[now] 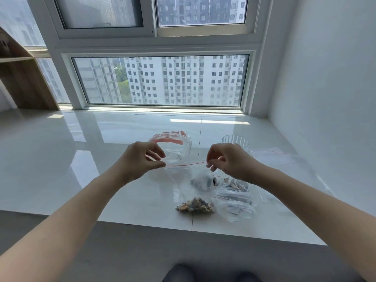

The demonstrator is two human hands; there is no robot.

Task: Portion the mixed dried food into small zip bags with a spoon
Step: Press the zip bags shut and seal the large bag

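While the small clear plastic zip bag with mixed dried food hangs over the white shiny tabletop, the left hand and right hand pinch its red strip ends. Pull the strip straight, then press along it.

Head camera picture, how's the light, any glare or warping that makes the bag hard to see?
Head view: daylight from the window, glare patches on the glossy sill; wide-angle bending at the edges; the clear zip bag between both hands nearly vanishes, only its red strip and contents showing.
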